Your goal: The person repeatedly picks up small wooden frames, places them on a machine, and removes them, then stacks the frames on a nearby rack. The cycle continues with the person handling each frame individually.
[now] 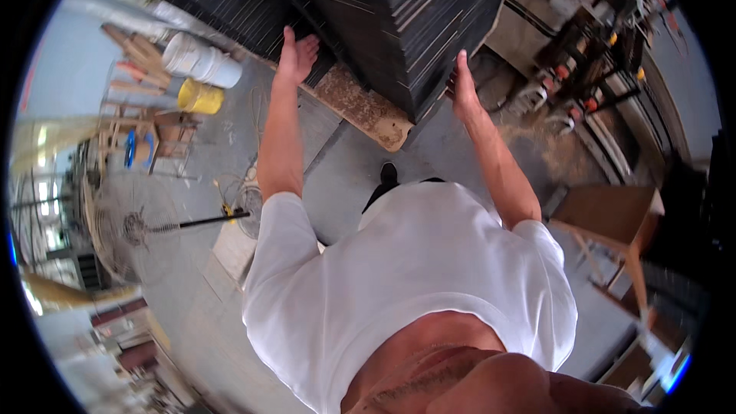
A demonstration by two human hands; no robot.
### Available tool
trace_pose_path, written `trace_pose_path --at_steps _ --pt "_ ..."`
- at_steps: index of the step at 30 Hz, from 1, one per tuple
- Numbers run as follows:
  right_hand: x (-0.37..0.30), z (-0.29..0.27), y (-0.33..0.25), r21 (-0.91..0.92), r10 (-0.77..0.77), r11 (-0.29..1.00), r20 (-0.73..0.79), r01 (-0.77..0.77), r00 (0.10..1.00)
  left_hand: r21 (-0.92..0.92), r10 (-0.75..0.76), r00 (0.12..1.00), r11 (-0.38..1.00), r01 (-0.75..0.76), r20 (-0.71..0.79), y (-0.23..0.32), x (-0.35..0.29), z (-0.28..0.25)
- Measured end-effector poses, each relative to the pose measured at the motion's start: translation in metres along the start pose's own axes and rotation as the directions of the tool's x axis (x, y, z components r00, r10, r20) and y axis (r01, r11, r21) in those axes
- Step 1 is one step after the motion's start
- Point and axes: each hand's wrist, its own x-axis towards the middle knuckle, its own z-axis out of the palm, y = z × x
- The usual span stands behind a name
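In front of me stand stacks of thin black strips or slats (429, 23), with pale lines between the layers. A worn brown board (360, 106) lies under them. My left hand (297, 57) is open, thumb and fingers apart, at the front of the lower left stack; whether it touches the strips I cannot tell. Beside the right face of the tall stack is my right hand (463, 88), its fingers stretched out and partly hidden behind the palm. It looks close to that face, contact unclear. Neither hand holds anything.
White buckets (203, 60) and a yellow bucket (201, 96) stand at the left, near a standing fan (130, 226). Clamps and machinery (571, 84) line the right side. A brown wooden stool or small table (606, 215) is at my right.
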Motion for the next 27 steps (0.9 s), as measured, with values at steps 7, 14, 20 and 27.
trace_pose_path --at_steps 7,14,20,27 --pt "0.01 0.06 -0.029 0.137 -0.201 0.962 -0.236 0.237 0.951 -0.088 -0.101 0.862 0.982 0.166 0.497 0.031 0.074 0.039" --pt "-0.001 0.092 -0.041 0.208 -0.297 0.907 -0.304 0.367 0.905 -0.059 -0.064 0.79 0.99 0.127 0.61 0.045 0.085 0.042" --pt "-0.015 0.127 -0.068 0.416 -0.23 0.846 -0.283 0.335 0.931 -0.052 -0.06 0.767 0.991 0.121 0.639 0.057 0.082 0.051" --pt "-0.026 0.13 -0.071 0.346 -0.29 0.858 -0.285 0.38 0.914 -0.125 -0.029 0.776 0.983 0.138 0.63 0.058 0.058 0.062"
